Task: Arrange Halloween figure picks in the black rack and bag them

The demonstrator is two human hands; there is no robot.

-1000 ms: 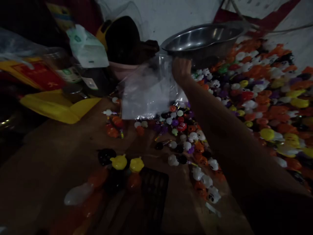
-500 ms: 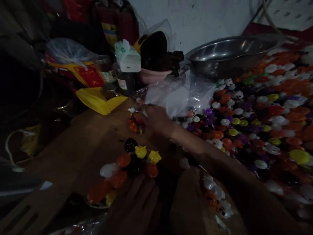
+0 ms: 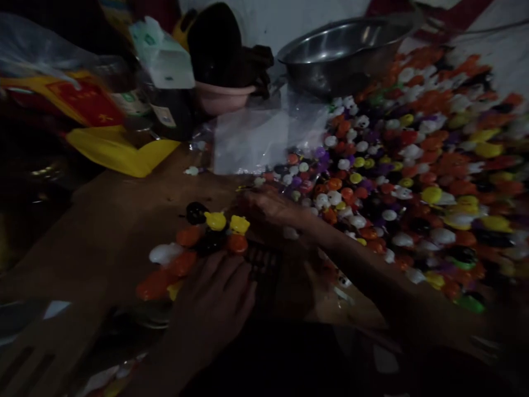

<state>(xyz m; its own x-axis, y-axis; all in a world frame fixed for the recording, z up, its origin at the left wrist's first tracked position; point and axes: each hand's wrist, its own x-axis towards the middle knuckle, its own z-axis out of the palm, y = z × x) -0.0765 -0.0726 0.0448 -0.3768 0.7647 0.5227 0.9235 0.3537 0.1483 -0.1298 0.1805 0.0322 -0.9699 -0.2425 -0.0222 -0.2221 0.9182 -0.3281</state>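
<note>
My left hand (image 3: 217, 292) lies palm down with its fingers stretched out over a dark slotted tray (image 3: 266, 267). Just beyond its fingertips sits a cluster of small plastic figures: a yellow figure (image 3: 215, 221), a black round one (image 3: 196, 213), an orange one (image 3: 237, 244) and a white one (image 3: 165, 253). Some touch the hand or are partly covered by it. My right hand (image 3: 275, 205) is a little farther out, its fingers curled together above the board. Something reddish and dark shows at those fingertips, too dim and blurred to name.
A large heap of colourful small figures (image 3: 372, 165) spreads over the right side. Behind stand a steel basin (image 3: 330, 60), a clear plastic bag (image 3: 252, 140), a pink bowl (image 3: 223, 98), a tissue box (image 3: 165, 58) and a yellow tray (image 3: 124, 154). Brown board (image 3: 103, 231) covers the left.
The view has swung right. My right hand has drawn back towards me from the far orange pieces, which no longer show at that spot. My left hand stays by its cluster.
</note>
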